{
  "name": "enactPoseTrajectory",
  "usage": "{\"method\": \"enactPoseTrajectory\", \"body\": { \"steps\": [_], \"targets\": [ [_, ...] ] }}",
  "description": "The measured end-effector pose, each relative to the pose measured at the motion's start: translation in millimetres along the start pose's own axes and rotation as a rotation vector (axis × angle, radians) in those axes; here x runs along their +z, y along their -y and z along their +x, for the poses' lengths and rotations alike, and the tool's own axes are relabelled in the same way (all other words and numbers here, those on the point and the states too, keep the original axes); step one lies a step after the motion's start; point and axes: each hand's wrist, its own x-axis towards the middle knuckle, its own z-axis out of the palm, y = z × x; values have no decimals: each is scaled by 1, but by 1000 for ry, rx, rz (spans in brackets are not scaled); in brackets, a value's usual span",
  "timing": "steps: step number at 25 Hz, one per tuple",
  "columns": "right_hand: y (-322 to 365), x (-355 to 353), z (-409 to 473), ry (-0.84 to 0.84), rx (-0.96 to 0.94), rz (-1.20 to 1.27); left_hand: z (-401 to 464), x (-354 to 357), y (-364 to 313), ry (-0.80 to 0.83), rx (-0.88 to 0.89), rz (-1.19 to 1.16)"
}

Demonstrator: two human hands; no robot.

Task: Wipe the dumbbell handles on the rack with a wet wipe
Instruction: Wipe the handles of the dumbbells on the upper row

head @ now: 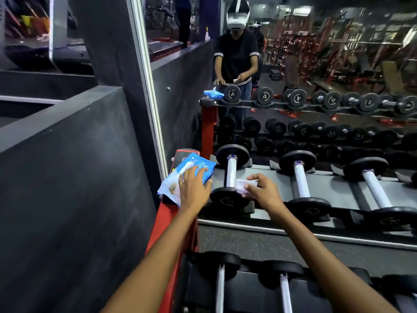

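A blue pack of wet wipes (191,164) lies on the red left end of the dumbbell rack (266,214). My left hand (194,185) rests flat on the pack with straight fingers. My right hand (262,190) pinches a white wet wipe (244,185) just right of the first dumbbell's silver handle (231,172). That first dumbbell (229,199) is the leftmost on the top shelf. Two more dumbbells, the second (302,181) and the third (375,190), lie to the right with bare handles.
A large mirror (293,64) stands behind the rack and reflects a person and the weights. A dark wall (79,166) borders the rack on the left. A lower shelf holds more dumbbells (220,285) near my forearms.
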Motion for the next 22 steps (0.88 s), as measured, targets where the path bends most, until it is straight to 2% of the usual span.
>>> {"method": "enactPoseTrajectory", "body": {
  "steps": [4,7,17,22],
  "targets": [
    [-10,-4,30,-69,32,-6,24,23,29,226,13,402],
    [-21,-6,56,-46,41,28,35,41,40,296,-35,454],
    [-40,-9,90,-36,64,57,62,72,27,144,-200,473],
    [-52,-14,93,-38,71,3,63,84,20,69,-348,376]
  ]
}}
